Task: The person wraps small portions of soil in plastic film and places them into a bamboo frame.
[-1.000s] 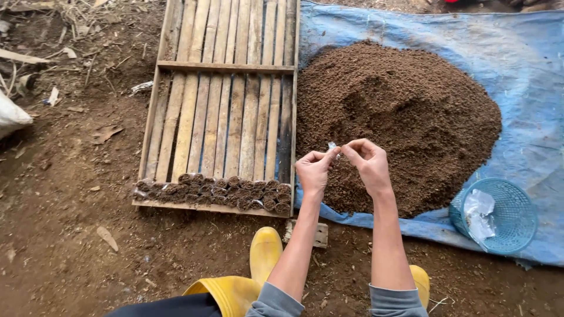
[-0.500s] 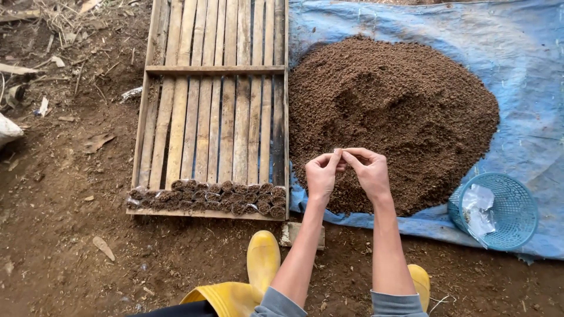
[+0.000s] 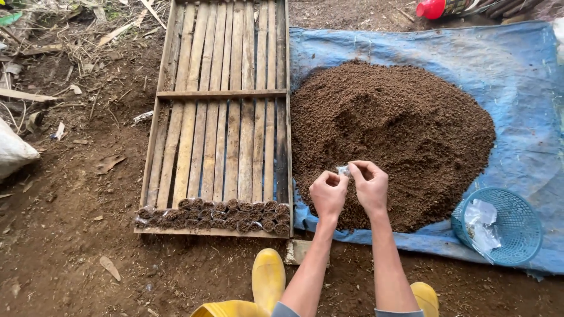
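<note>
1. Covering most of the view, bare brown earth (image 3: 70, 252) forms the ground, strewn with dry leaves, sticks and straw toward 10 and 11 o'clock; this is an outdoor work spot.
2. Spreading from the centre out to 3 o'clock, a blue tarp (image 3: 517, 76) lies flat on that earth, creased, its near edge running along 5 o'clock.
3. Heaped on the tarp at about 2 o'clock from the hands, a broad pile of dark brown soil mix (image 3: 399, 129) fills the tarp's left half.
4. Lying at 11 o'clock, a long bamboo-slat tray (image 3: 223, 117) sits just beside the tarp's left edge, with one crossbar over the slats.
5. Standing along the tray's near end at 8 o'clock, two rows of small soil-filled bags (image 3: 217, 214) are packed touching each other.
6. Resting on the tarp at 4 o'clock, a round teal plastic basket (image 3: 517, 235) holds crumpled clear plastic.
7. Showing at 6 o'clock, yellow boots (image 3: 268, 279) stand on the earth.
8. Peeking in at 9 o'clock, a white sack (image 3: 13, 152) sits at the frame's edge; at 1 o'clock a red-capped object (image 3: 430, 8) lies beyond the tarp.
9. Hovering over the pile's near edge, the left hand (image 3: 328, 194) and right hand (image 3: 370, 186) meet, fingers curled and pinching a small clear plastic bag (image 3: 342, 171) between them.
</note>
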